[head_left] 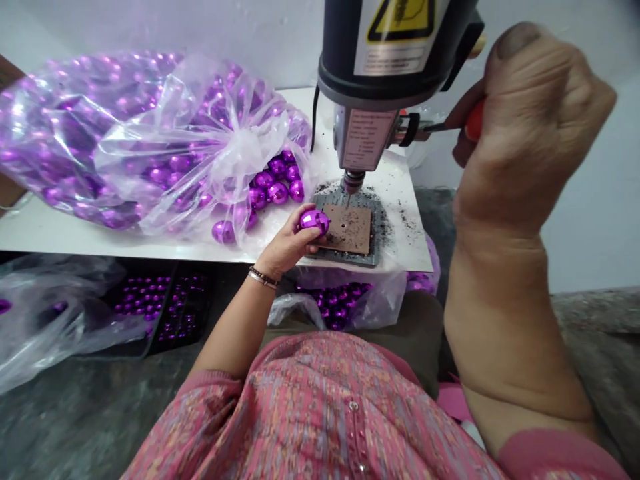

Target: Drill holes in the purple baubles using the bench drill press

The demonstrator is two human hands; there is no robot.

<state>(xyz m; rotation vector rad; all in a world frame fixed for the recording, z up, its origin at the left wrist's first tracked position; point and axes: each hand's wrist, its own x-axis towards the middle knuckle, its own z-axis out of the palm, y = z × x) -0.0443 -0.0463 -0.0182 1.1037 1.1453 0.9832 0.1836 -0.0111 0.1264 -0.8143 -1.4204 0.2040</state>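
Left hand (288, 245), purple ball (315, 221) within it

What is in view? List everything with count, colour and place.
Drill press: one, black and grey, upper centre
Red-knobbed lever: one, drill press's right side
Square board with a hole: one, brown, under the drill press
Flat plate: one, grey, under the board
Shavings: many, dark, around the plate
Tabletop: one, white, beneath these
Large clear plastic bag of shiny balls: one, purple contents, tabletop's left
Loose faceted balls: several, purple, at the bag's mouth
Shiny faceted ball: one, purple, board's left edge
Divided crate of balls: one, black, below left
Patterned shirt: one, pink, bottom
Left hand: one, holding the ball
Right hand: one, gripping the lever
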